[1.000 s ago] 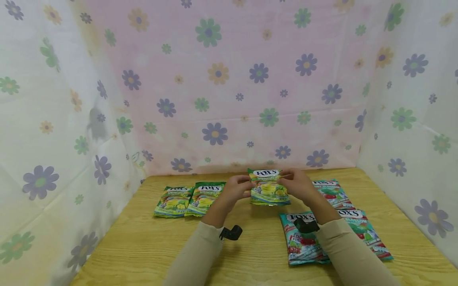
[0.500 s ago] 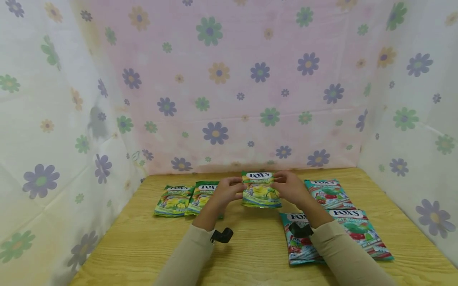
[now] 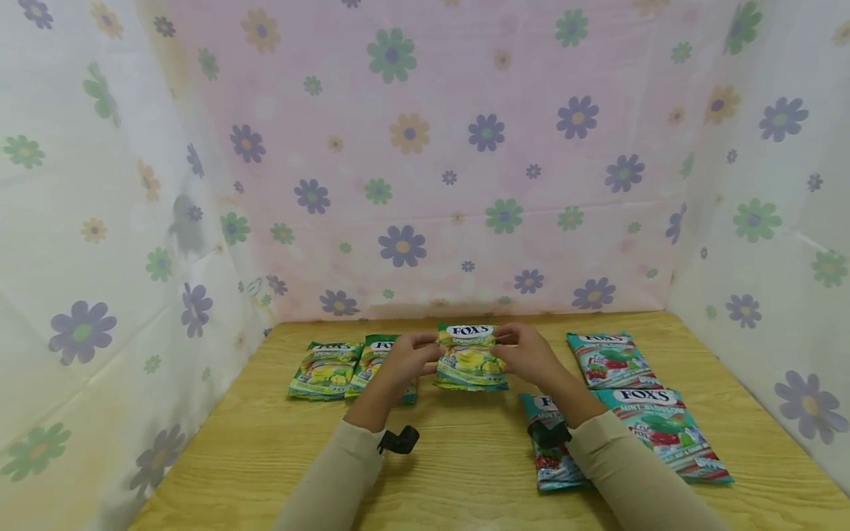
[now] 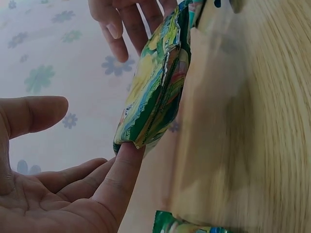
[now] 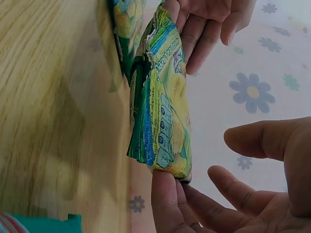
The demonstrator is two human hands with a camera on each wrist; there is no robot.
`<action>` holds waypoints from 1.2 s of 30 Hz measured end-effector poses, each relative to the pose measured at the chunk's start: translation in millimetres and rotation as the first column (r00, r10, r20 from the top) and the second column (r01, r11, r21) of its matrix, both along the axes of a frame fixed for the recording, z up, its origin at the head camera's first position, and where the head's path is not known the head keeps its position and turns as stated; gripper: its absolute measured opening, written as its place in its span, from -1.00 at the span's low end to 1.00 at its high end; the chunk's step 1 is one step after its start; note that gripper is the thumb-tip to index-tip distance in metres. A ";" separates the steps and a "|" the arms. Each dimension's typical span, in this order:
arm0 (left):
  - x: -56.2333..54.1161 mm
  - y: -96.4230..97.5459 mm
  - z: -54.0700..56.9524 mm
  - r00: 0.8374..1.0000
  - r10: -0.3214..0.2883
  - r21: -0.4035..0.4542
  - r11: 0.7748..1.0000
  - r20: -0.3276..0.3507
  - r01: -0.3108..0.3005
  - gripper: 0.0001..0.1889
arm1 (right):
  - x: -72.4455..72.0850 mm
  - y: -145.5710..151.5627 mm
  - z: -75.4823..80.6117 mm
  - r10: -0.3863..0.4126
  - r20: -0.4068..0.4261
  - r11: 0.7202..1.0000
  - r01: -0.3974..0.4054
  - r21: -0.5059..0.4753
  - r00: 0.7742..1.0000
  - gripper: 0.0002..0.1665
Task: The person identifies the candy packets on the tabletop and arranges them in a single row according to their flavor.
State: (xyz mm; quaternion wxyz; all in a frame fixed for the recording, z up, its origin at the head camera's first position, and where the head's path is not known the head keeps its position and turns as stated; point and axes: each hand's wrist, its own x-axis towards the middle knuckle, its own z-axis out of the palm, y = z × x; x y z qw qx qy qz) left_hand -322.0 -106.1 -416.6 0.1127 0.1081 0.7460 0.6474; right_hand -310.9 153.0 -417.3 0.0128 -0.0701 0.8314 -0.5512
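Note:
A green and yellow candy bag (image 3: 471, 359) marked FOX'S stands tilted up between my two hands, seemingly just off the tabletop. My left hand (image 3: 410, 359) touches its left edge with nearly straight fingertips; in the left wrist view the thumb (image 4: 39, 114) stays apart from the bag. On the opposite edge my right hand (image 3: 531, 359) does the same, its thumb (image 5: 257, 140) also away from the bag in the right wrist view. Left of them lie two similar candy bags, one farther left (image 3: 325, 371) and one (image 3: 372, 369) partly behind my left hand.
Teal FOX'S candy bags lie at the right: one at the back (image 3: 614, 361), one in front (image 3: 667, 435), and another (image 3: 551, 453) partly under my right forearm. The wooden table (image 3: 458, 472) is bounded by flowered cloth (image 3: 432, 184) at the back and sides.
Both hands have moved left together, carrying the green and yellow candy bag toward the two similar ones. More of the teal bags at the right has come into sight.

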 end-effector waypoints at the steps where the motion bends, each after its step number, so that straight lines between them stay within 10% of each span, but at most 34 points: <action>1: 0.3 -1.1 -0.5 1.000 0.002 0.000 1.000 -0.001 -0.002 -0.40 | -0.2 -1.1 -0.6 0.002 0.004 1.000 -0.002 -0.001 1.000 -0.52; 36: -4.3 -21.1 -9.9 0.993 0.100 -0.176 0.980 0.063 -0.088 -0.34 | -7.7 -29.4 -17.9 0.056 0.102 0.997 -0.050 -0.057 0.993 -0.52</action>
